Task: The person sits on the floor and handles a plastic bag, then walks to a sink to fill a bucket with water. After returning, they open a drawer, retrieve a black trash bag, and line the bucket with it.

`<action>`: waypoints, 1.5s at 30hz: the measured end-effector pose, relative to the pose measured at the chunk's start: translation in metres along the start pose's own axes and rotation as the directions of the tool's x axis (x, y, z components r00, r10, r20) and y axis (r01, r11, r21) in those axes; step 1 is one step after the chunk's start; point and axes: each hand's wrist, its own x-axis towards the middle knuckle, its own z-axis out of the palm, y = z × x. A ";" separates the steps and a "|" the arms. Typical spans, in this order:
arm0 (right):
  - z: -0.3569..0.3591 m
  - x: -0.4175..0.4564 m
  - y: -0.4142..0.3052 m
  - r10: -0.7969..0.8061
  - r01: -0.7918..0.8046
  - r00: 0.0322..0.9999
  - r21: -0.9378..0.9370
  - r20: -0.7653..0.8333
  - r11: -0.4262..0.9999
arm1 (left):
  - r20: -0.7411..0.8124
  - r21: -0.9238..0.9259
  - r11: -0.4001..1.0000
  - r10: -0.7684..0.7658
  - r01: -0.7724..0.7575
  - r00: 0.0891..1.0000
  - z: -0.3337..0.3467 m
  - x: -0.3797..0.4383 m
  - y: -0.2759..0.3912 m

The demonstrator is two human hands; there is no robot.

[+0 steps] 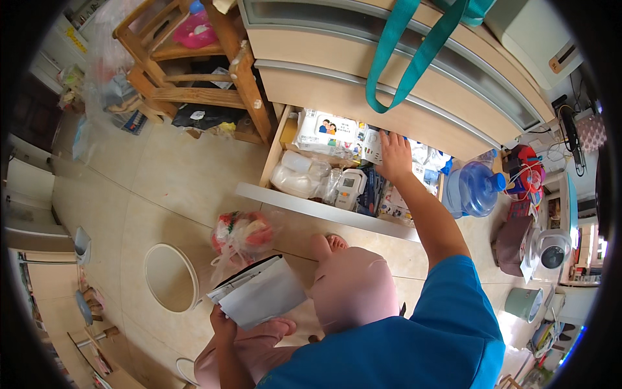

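My left hand [223, 323] grips the lower left edge of a folded grey-white sheet or mailing bag [265, 294] with dark inner layers, held above my lap. My right hand [396, 158] reaches into the open bottom drawer [325, 209], its fingers over a white printed leaflet or packet [372, 146]. I cannot tell whether it grasps this or only touches it. Left of that hand, a white printed soft pack [330, 130] lies at the back. Nearer the drawer front are clear plastic wrapped items [299, 177] and a white device with a small screen [349, 188].
A teal strap [398, 92] hangs over the drawer front above. A large blue water bottle [474, 189] stands right of the drawer. On the tiled floor at left are a white bin [170, 278] and a red-and-white plastic bag [243, 233]. A wooden chair [199, 92] stands further back.
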 end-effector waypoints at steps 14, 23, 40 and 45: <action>-0.047 -0.048 0.000 -0.465 0.325 0.874 0.543 0.140 0.775 | 0.011 -0.098 0.995 -0.029 0.029 1.000 -0.008 -0.005 -0.002; 0.018 -0.015 -0.012 -0.499 0.070 0.775 0.732 0.388 0.677 | -0.010 -0.114 0.993 0.021 -0.022 1.000 -0.014 -0.004 -0.015; 0.021 -0.010 -0.023 -0.131 -0.434 0.724 0.595 0.677 0.677 | 0.004 -0.035 0.999 0.039 -0.039 0.999 -0.007 0.004 -0.017; -0.008 -0.018 -0.031 -0.103 -0.246 0.779 0.452 0.618 0.857 | -0.016 -0.050 0.998 0.029 -0.030 0.999 -0.005 0.004 -0.012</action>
